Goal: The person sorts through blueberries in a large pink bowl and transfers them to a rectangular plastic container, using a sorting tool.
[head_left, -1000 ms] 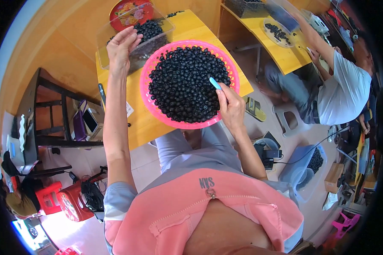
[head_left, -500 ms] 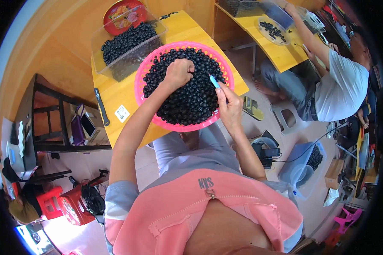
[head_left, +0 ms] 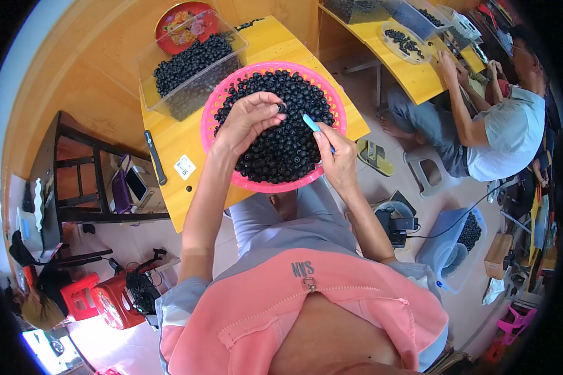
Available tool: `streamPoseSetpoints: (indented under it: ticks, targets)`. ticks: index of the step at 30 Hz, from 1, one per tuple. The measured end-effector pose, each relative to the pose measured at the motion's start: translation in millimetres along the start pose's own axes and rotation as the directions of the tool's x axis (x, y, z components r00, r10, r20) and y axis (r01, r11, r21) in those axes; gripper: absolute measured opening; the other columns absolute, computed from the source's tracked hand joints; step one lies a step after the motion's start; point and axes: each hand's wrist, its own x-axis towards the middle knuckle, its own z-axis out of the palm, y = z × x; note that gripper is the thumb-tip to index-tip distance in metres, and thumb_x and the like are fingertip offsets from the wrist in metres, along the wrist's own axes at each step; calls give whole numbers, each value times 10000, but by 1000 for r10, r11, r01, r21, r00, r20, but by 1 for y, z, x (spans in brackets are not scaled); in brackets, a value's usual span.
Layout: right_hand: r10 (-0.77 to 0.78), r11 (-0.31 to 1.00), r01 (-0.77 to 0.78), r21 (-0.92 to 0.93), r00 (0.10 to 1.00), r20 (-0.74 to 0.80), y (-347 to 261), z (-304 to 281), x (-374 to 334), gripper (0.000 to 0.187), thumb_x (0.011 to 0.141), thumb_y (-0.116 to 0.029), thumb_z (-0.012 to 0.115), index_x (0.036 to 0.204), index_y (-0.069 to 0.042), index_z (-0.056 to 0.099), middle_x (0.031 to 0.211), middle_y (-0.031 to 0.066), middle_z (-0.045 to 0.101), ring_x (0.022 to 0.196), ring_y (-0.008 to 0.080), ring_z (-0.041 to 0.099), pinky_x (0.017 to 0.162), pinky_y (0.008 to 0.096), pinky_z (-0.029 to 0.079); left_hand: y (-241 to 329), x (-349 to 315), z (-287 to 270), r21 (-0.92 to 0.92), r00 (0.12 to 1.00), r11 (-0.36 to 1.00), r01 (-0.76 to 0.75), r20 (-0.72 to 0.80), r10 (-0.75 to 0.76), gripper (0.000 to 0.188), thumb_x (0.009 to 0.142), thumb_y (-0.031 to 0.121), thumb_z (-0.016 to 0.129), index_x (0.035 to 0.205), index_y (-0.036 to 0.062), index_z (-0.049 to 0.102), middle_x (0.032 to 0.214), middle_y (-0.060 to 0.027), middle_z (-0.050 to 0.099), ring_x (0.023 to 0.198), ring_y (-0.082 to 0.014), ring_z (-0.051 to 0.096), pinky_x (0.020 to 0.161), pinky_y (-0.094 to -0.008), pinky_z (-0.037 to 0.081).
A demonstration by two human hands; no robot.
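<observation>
A pink plastic basket (head_left: 210, 134) on the yellow table is filled with many dark round beads (head_left: 281, 153). Above its left half, my left hand (head_left: 249, 122) pinches one dark bead (head_left: 281, 108) between thumb and fingertips. My right hand (head_left: 339, 159) is over the basket's right rim, closed around a slim light-blue pen-like tool (head_left: 311, 123). The tool's tip points up and left toward the bead, with a gap between them.
Behind the basket stands a clear bin (head_left: 187, 106) of beads, beside a red floral tray (head_left: 184, 25). A black-handled tool (head_left: 155, 157) and a white label (head_left: 184, 167) lie on the left of the table (head_left: 175, 194). At right, a person (head_left: 500, 125) sits at another table.
My left hand has risen from the beads and turned, now showing one bead at its fingertips. A loose bead now shows on the table's left side. The co-worker's arm has drawn back.
</observation>
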Motion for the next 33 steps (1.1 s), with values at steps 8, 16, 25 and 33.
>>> streamPoseSetpoints:
  ticks: [8,16,25,33]
  targets:
    - [-153,988,152,22,988,38,-24,-3,-7,173,824,-110,604,985,-50,625,643,94,541,526,242,546,469,341,415,-22,-31,13,-335,995,941,-55,56,79,183,816,23,613,997,24,586,905,-65,630,813,-151,628,742,-250,523]
    - [-171,983,177,-56,979,109,-30,-7,-10,219,807,-116,619,1018,-60,610,643,91,520,519,250,540,464,357,419,-27,-35,22,-397,995,914,-83,14,97,164,806,12,621,968,16,599,895,-63,628,789,-132,612,745,-248,516]
    - [-204,972,215,-99,973,112,-30,-8,-11,247,800,-117,627,1038,-61,599,647,84,508,518,251,539,457,356,422,-28,-37,24,-401,995,911,-95,-5,101,153,802,2,623,952,15,598,891,-65,628,777,-132,613,739,-247,518]
    - [-217,969,228,-99,970,106,-29,-7,-12,247,799,-114,627,1038,-59,599,648,85,507,522,247,540,458,359,422,-32,-38,22,-406,993,907,-111,-9,118,147,806,15,622,949,24,590,925,-75,614,790,-136,602,735,-251,515]
